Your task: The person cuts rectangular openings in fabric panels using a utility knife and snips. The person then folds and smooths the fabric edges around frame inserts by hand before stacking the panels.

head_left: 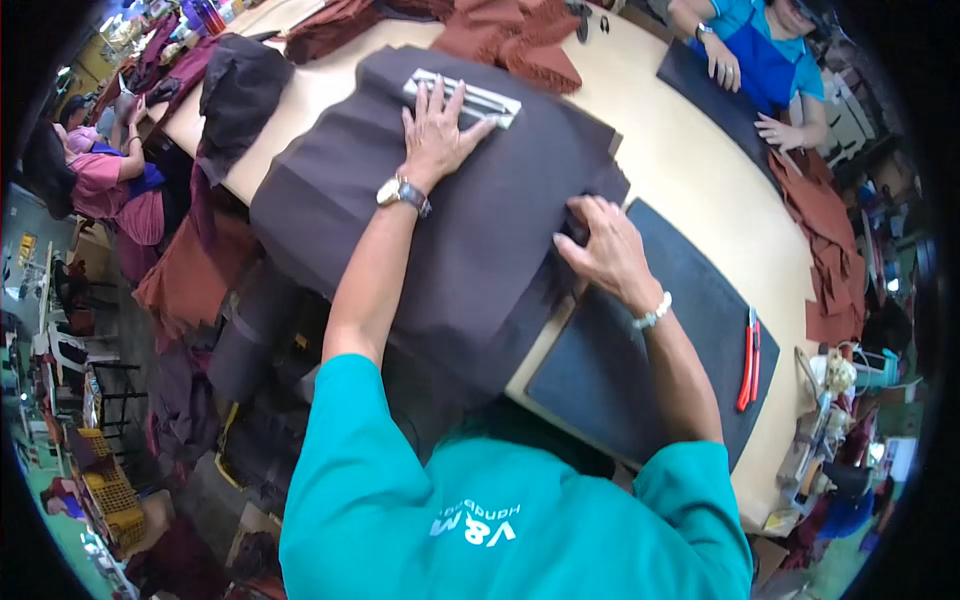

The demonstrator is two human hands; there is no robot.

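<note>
A large dark brown sheet (470, 200), which looks like leather, is spread over the table and hangs down its near edge. My left hand (438, 130) lies on it with the fingers spread, pressing on a pale flat rectangular piece (505, 108) with dark slots or lines. Part of that piece is hidden under the fingers. At the sheet's right edge, my right hand (612, 245) has its fingers curled over the material, thumb apart, where the edge is lifted or folded. Beneath my right forearm is a black cutting mat (665, 310).
Red-handled cutters or knives (748, 360) rest on the mat's right side. Reddish-brown leather pieces (510, 40) lie at the back, more (825, 240) at right. A co-worker in blue (765, 50) stands across the table (690, 170); another person in pink (115, 185) is at left.
</note>
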